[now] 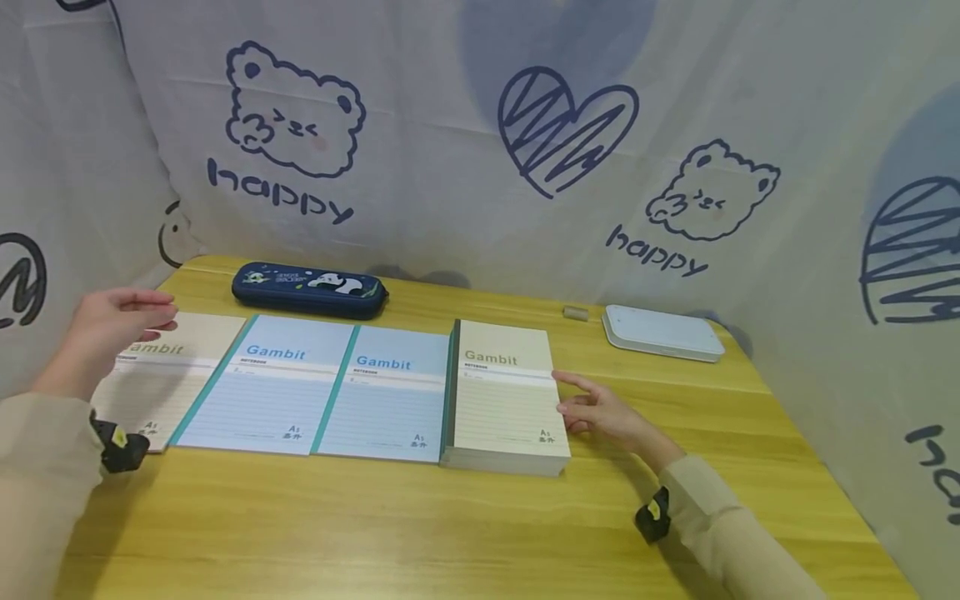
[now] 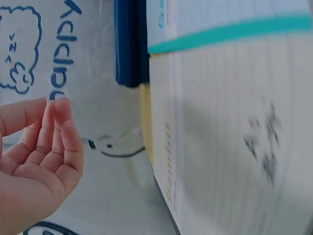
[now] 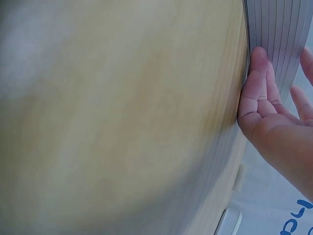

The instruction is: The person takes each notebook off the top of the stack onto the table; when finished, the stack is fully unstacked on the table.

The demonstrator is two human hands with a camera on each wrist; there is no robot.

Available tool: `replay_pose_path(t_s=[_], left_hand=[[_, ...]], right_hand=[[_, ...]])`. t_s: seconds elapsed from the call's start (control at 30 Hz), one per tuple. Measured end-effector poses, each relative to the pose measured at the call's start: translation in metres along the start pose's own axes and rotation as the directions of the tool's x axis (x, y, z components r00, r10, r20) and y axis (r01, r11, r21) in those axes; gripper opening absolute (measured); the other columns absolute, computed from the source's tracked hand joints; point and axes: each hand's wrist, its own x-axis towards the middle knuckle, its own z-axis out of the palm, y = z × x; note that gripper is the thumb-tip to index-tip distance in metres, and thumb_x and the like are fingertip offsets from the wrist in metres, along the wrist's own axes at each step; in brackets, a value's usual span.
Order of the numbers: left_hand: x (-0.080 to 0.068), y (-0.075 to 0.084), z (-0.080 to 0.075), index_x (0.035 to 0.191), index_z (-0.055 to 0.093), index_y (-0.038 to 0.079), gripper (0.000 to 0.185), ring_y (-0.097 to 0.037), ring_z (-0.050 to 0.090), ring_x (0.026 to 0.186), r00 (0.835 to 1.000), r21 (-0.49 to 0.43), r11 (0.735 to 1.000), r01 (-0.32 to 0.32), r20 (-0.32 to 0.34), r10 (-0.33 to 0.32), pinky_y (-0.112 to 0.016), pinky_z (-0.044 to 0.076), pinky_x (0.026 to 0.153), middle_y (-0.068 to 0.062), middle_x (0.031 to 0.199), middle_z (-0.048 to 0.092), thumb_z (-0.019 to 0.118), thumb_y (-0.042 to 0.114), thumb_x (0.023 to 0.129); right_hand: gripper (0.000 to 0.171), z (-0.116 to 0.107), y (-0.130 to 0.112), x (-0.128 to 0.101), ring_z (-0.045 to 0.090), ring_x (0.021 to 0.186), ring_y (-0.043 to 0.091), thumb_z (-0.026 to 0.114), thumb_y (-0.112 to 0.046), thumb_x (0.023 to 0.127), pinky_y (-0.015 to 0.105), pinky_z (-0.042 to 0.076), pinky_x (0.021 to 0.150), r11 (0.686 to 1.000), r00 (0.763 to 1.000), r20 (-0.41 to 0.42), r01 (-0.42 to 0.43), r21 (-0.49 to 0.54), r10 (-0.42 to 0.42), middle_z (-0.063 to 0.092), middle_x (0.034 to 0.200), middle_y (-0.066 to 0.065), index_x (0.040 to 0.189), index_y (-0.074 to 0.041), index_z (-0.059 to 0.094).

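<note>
A stack of notebooks [image 1: 510, 396] with a cream top cover and dark spine lies right of the row's middle. My right hand [image 1: 603, 414] is at its right side; in the right wrist view the fingertips [image 3: 259, 58] rest against the layered page edges. To the left lie two light-blue notebooks with teal spines, one [image 1: 386, 400] beside the stack and another [image 1: 266, 392] further left. The leftmost is a cream notebook [image 1: 183, 367]. Above it my left hand [image 1: 120, 329] is raised with bent fingers, holding nothing, thumb close to the fingertips. Its shadow falls on the cover.
Behind the notebooks sits a dark blue pencil case [image 1: 309, 292] with panda pictures. A white flat case [image 1: 663, 333] and a small greyish-brown block [image 1: 576, 313] lie at the back right of the wooden table [image 1: 360, 533]. Printed cloth [image 1: 435, 150] hangs behind and beside the table.
</note>
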Motion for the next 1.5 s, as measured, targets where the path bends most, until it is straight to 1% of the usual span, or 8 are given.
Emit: replay_pose_path(t_s=[0.27,0.43,0.57,0.7,0.8,0.9,1.1,1.5], left_hand=[[0.007,0.03,0.039,0.119,0.051,0.008,0.059,-0.012,0.061,0.082,0.999,-0.03,0.999,-0.022,0.038,0.023,-0.015,0.045,0.058,-0.006,0.106,0.057,0.061,0.049,0.077],[0.003,0.05,0.063,0.115,0.055,0.01,0.057,-0.011,0.062,0.081,0.996,-0.064,0.997,-0.044,0.07,0.048,-0.017,0.046,0.06,-0.004,0.102,0.061,0.065,0.049,0.074],[-0.026,0.095,0.077,0.117,0.054,0.007,0.055,-0.013,0.06,0.084,0.989,-0.071,0.997,-0.015,0.145,0.026,-0.026,0.047,0.071,-0.005,0.104,0.061,0.064,0.044,0.077],[-0.065,0.147,0.089,0.121,0.05,0.0,0.048,-0.021,0.056,0.091,0.978,-0.042,0.999,-0.009,0.208,0.017,-0.035,0.043,0.081,-0.015,0.11,0.056,0.059,0.032,0.086],[-0.083,0.169,0.101,0.12,0.048,-0.002,0.044,-0.023,0.055,0.093,0.972,-0.025,0.999,-0.032,0.232,0.037,-0.035,0.042,0.083,-0.016,0.11,0.056,0.056,0.028,0.088],[-0.086,0.175,0.114,0.116,0.052,-0.001,0.039,-0.023,0.056,0.09,0.967,-0.055,0.997,-0.052,0.249,0.064,-0.032,0.043,0.08,-0.015,0.105,0.059,0.058,0.026,0.087],[-0.096,0.191,0.137,0.117,0.051,-0.004,0.033,-0.025,0.055,0.094,0.944,-0.087,0.992,-0.088,0.311,0.111,-0.03,0.044,0.079,-0.02,0.111,0.055,0.054,0.015,0.09],[-0.107,0.204,0.182,0.117,0.05,-0.004,0.031,-0.03,0.05,0.102,0.888,-0.183,0.981,-0.063,0.439,0.139,-0.035,0.044,0.081,-0.019,0.114,0.051,0.054,0.007,0.089]], right_hand=[[0.063,0.0,-0.001,0.0,0.058,0.078,0.014,0.052,-0.005,0.089,0.026,0.047,0.069,1.0,1.0,-0.015,-0.007,-0.023,0.007,0.058,0.093,0.009,0.141,0.001,0.016],[0.063,0.0,-0.001,0.0,0.057,0.077,0.013,0.052,-0.005,0.089,0.026,0.047,0.068,1.0,1.0,-0.017,-0.013,-0.021,0.013,0.058,0.093,0.008,0.141,0.001,0.016],[0.064,0.0,0.0,0.0,0.057,0.075,0.013,0.053,-0.006,0.089,0.026,0.047,0.067,1.0,1.0,-0.013,-0.008,-0.021,0.008,0.059,0.091,0.007,0.141,0.001,0.016],[0.065,0.0,0.001,0.001,0.058,0.075,0.013,0.054,-0.006,0.089,0.026,0.047,0.067,1.0,1.0,-0.009,-0.003,-0.014,0.003,0.059,0.089,0.007,0.141,0.001,0.016],[0.065,-0.001,0.001,0.001,0.058,0.076,0.013,0.053,-0.006,0.089,0.027,0.047,0.067,1.0,1.0,-0.007,-0.003,-0.007,0.003,0.059,0.089,0.007,0.141,0.0,0.016],[0.065,-0.001,0.001,0.0,0.058,0.076,0.014,0.054,-0.007,0.089,0.027,0.047,0.068,1.0,1.0,-0.005,-0.006,-0.007,0.006,0.059,0.09,0.007,0.141,0.0,0.016],[0.065,-0.001,0.002,-0.001,0.058,0.075,0.013,0.053,-0.006,0.089,0.027,0.047,0.067,1.0,1.0,-0.013,-0.01,-0.014,0.009,0.059,0.09,0.007,0.141,-0.001,0.016],[0.064,-0.002,0.001,0.001,0.058,0.077,0.014,0.052,-0.005,0.089,0.027,0.047,0.068,1.0,1.0,-0.009,-0.017,-0.004,0.017,0.059,0.092,0.008,0.141,0.0,0.016]])
